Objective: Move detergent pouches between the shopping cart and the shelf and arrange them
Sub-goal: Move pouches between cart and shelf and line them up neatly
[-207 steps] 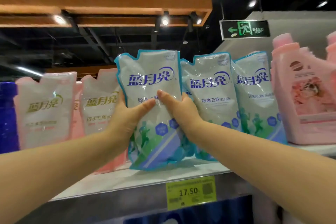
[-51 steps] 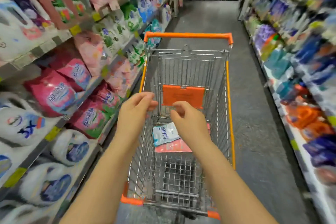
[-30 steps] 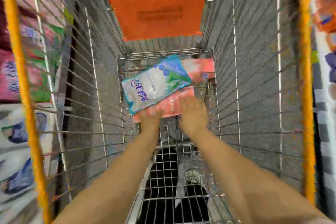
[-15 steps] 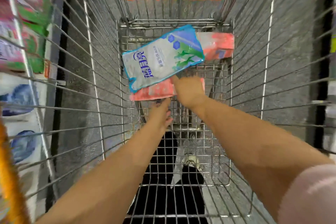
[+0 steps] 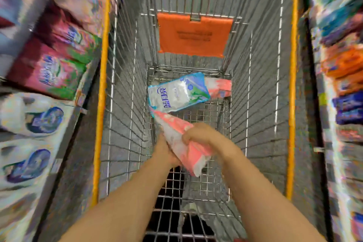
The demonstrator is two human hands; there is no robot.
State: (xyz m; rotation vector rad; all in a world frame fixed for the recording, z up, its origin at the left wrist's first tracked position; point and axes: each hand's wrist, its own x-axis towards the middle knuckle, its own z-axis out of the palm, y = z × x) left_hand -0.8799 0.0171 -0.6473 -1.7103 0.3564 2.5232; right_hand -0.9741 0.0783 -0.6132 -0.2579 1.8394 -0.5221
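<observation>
I look down into a wire shopping cart [image 5: 127, 104] with orange rails. A pink detergent pouch [image 5: 182, 141] is lifted off the cart floor between both hands. My right hand [image 5: 200, 135] grips its upper side from the right. My left hand [image 5: 167, 153] holds it from below on the left, partly hidden by the pouch. A blue and white detergent pouch [image 5: 176, 94] lies flat at the far end of the cart floor. Another pink pouch [image 5: 220, 86] lies partly under it.
An orange child-seat flap [image 5: 194, 35] hangs on the far cart wall. Shelves with pink bags [image 5: 49, 70] and white bags [image 5: 33, 120] run along the left. Blurred shelves of colourful packs [image 5: 341, 65] line the right. Grey aisle floor shows through the mesh.
Both hands have taken hold of the pink pouch that lay under the blue one and pulled it up and toward me. The blue pouch stayed on the cart floor.
</observation>
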